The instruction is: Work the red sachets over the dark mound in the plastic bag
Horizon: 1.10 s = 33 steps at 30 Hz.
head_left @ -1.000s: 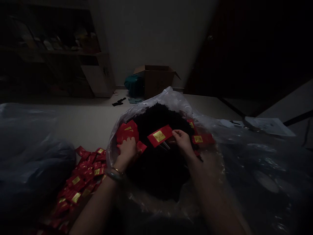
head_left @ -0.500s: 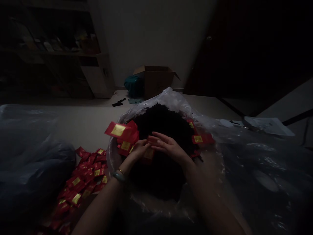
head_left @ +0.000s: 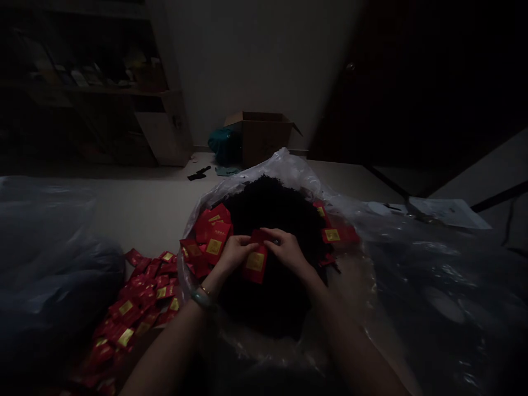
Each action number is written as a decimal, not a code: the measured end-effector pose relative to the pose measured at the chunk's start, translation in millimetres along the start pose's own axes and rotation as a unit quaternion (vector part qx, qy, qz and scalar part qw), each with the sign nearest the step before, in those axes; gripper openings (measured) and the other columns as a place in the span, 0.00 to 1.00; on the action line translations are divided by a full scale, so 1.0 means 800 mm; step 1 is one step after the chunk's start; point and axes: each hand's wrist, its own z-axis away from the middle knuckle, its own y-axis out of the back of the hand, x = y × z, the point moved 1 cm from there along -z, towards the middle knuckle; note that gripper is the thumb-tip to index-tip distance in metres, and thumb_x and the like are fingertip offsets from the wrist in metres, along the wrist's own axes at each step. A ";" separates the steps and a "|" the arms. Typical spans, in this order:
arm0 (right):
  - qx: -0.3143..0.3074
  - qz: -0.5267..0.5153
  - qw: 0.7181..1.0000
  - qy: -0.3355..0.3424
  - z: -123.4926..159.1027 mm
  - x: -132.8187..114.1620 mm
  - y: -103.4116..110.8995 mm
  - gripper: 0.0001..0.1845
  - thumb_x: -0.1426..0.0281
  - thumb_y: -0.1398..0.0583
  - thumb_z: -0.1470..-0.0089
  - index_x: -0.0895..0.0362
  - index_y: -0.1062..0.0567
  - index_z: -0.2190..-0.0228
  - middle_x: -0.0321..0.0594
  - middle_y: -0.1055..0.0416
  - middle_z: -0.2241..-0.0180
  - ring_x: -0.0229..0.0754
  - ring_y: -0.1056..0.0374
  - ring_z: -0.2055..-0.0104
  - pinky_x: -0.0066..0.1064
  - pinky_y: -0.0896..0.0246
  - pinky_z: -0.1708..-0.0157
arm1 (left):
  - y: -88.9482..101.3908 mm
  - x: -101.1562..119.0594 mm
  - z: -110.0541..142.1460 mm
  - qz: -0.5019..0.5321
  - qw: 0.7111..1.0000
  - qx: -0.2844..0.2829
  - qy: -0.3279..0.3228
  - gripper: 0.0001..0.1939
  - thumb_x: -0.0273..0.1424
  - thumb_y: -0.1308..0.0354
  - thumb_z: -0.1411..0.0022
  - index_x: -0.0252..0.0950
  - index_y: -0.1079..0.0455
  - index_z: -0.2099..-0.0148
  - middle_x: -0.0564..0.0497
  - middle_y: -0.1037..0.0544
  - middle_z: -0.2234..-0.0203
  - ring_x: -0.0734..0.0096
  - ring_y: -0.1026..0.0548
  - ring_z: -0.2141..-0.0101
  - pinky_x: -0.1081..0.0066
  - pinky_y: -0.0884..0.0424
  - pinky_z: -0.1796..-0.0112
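A red packet with a gold label (head_left: 254,263) is pinched near its upper edge between my left hand (head_left: 236,252) and my right hand (head_left: 287,250). The fingers of both hands are closed on it. Below and behind it is a heap of dark, loose, leaf-like material (head_left: 272,201) inside a clear plastic bag (head_left: 284,160) with its mouth spread wide. More red packets (head_left: 214,245) lie on the heap's left side, close to my left hand. A few other red packets (head_left: 340,235) rest at the right edge of the bag.
Many small red packets (head_left: 136,302) are piled at the lower left. A plastic-covered bundle (head_left: 53,275) stands beside them. Clear plastic sheeting (head_left: 433,286) spreads to the right. An open cardboard box (head_left: 266,137) and a teal bag (head_left: 225,144) sit by the wall.
A red packet at the left has dropped down among the others. My right hand's fingers, stretched out before, have closed on the packet at my left hand, which now shows clearly.
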 end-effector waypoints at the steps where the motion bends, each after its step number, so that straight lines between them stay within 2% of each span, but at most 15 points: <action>1: 0.007 -0.001 1.000 0.007 0.000 -0.002 0.001 0.18 0.74 0.40 0.53 0.53 0.22 0.59 0.41 0.24 0.56 0.44 0.29 0.54 0.37 0.35 0.53 | -0.001 -0.001 -0.001 0.003 1.000 0.010 -0.003 0.13 0.32 0.35 0.56 0.30 0.23 0.66 0.51 0.20 0.75 0.67 0.24 0.73 0.72 0.31 0.70; 4: 0.037 -0.005 0.999 0.012 0.000 -0.006 0.003 0.12 0.73 0.40 0.53 0.53 0.20 0.65 0.39 0.22 0.61 0.43 0.27 0.58 0.36 0.33 0.56 | -0.002 0.000 -0.002 0.008 0.999 0.027 -0.025 0.14 0.31 0.34 0.57 0.31 0.23 0.65 0.50 0.19 0.72 0.67 0.23 0.70 0.72 0.30 0.68; 7: 0.082 -0.030 0.996 -0.015 -0.001 -0.005 0.008 0.09 0.71 0.41 0.52 0.54 0.21 0.68 0.39 0.22 0.66 0.43 0.26 0.62 0.35 0.32 0.59 | -0.004 0.006 0.002 0.002 1.000 -0.001 -0.020 0.17 0.34 0.33 0.57 0.31 0.23 0.63 0.50 0.19 0.72 0.67 0.24 0.71 0.73 0.31 0.69; 9: 0.110 -0.053 0.992 -0.031 -0.003 -0.002 0.012 0.10 0.69 0.41 0.52 0.55 0.21 0.66 0.40 0.22 0.64 0.43 0.26 0.62 0.35 0.31 0.59 | -0.004 0.011 0.007 -0.005 0.999 -0.033 0.002 0.18 0.37 0.33 0.57 0.30 0.24 0.65 0.50 0.20 0.74 0.67 0.24 0.73 0.73 0.32 0.71; 11: 0.123 -0.071 0.989 -0.044 -0.005 0.002 0.014 0.15 0.68 0.40 0.53 0.55 0.23 0.61 0.40 0.22 0.63 0.43 0.27 0.61 0.35 0.31 0.60 | -0.004 0.016 0.011 0.007 0.999 -0.035 0.007 0.20 0.40 0.32 0.58 0.30 0.24 0.66 0.50 0.21 0.75 0.68 0.25 0.74 0.73 0.32 0.71; 14: 0.060 -0.113 0.987 -0.095 -0.006 0.007 0.008 0.25 0.67 0.37 0.56 0.55 0.27 0.53 0.39 0.23 0.65 0.41 0.27 0.67 0.29 0.31 0.72 | -0.003 0.018 0.012 0.046 0.999 0.010 -0.014 0.21 0.42 0.32 0.59 0.31 0.27 0.66 0.51 0.22 0.75 0.69 0.25 0.74 0.73 0.32 0.71; 16: -0.005 -0.143 0.981 -0.131 -0.005 0.010 0.002 0.26 0.67 0.37 0.57 0.57 0.28 0.53 0.37 0.24 0.69 0.39 0.28 0.74 0.26 0.36 0.81 | -0.003 0.016 0.009 0.058 0.998 0.024 -0.023 0.22 0.43 0.33 0.58 0.31 0.29 0.67 0.51 0.22 0.76 0.69 0.25 0.75 0.72 0.31 0.71; 18: -0.033 -0.147 0.979 -0.136 -0.003 0.010 -0.002 0.25 0.68 0.39 0.56 0.58 0.28 0.53 0.36 0.25 0.72 0.37 0.30 0.77 0.25 0.38 0.83 | -0.004 0.014 0.006 0.048 0.998 0.019 -0.041 0.21 0.43 0.34 0.57 0.31 0.30 0.66 0.50 0.21 0.73 0.68 0.24 0.72 0.70 0.29 0.69; 21: -0.047 -0.123 0.987 -0.096 0.000 0.007 0.001 0.22 0.71 0.41 0.53 0.57 0.27 0.53 0.38 0.23 0.67 0.38 0.28 0.72 0.29 0.32 0.74 | -0.004 0.014 0.003 -0.007 0.990 0.054 -0.129 0.19 0.37 0.36 0.52 0.32 0.30 0.59 0.46 0.21 0.64 0.64 0.23 0.63 0.67 0.28 0.60; 23: -0.068 -0.092 0.991 -0.065 0.000 0.004 0.004 0.20 0.73 0.42 0.52 0.57 0.25 0.55 0.41 0.23 0.62 0.41 0.27 0.64 0.34 0.31 0.64 | -0.002 0.018 0.005 -0.067 0.972 0.102 -0.201 0.21 0.32 0.38 0.49 0.34 0.31 0.52 0.46 0.22 0.59 0.64 0.24 0.59 0.65 0.29 0.56; 25: -0.075 -0.056 0.995 -0.044 0.000 0.003 0.006 0.19 0.75 0.44 0.51 0.57 0.24 0.56 0.44 0.24 0.58 0.44 0.28 0.57 0.37 0.33 0.56 | 0.000 0.022 0.009 -0.145 0.948 0.124 -0.253 0.21 0.28 0.40 0.46 0.37 0.32 0.48 0.47 0.22 0.57 0.65 0.24 0.58 0.65 0.29 0.55; 29: -0.076 -0.020 0.996 -0.030 0.000 0.003 0.004 0.19 0.75 0.44 0.49 0.56 0.24 0.56 0.44 0.25 0.55 0.45 0.29 0.54 0.39 0.36 0.51 | 0.003 0.025 0.015 -0.264 0.904 0.138 -0.306 0.16 0.26 0.41 0.44 0.39 0.28 0.52 0.47 0.21 0.58 0.65 0.23 0.59 0.66 0.28 0.57; 31: -0.076 -0.012 0.997 -0.032 -0.001 0.003 0.003 0.19 0.75 0.45 0.49 0.55 0.23 0.56 0.43 0.25 0.56 0.45 0.29 0.54 0.39 0.36 0.51 | 0.004 0.024 0.016 -0.277 0.892 0.149 -0.323 0.14 0.25 0.41 0.43 0.38 0.27 0.53 0.47 0.21 0.59 0.65 0.23 0.59 0.66 0.28 0.57; 33: -0.068 -0.001 0.997 -0.035 -0.002 0.003 0.003 0.18 0.75 0.45 0.49 0.55 0.23 0.58 0.43 0.24 0.57 0.45 0.29 0.54 0.39 0.36 0.52 | 0.004 0.024 0.016 -0.272 0.888 0.156 -0.335 0.09 0.26 0.41 0.43 0.37 0.25 0.59 0.47 0.21 0.60 0.66 0.23 0.60 0.65 0.28 0.57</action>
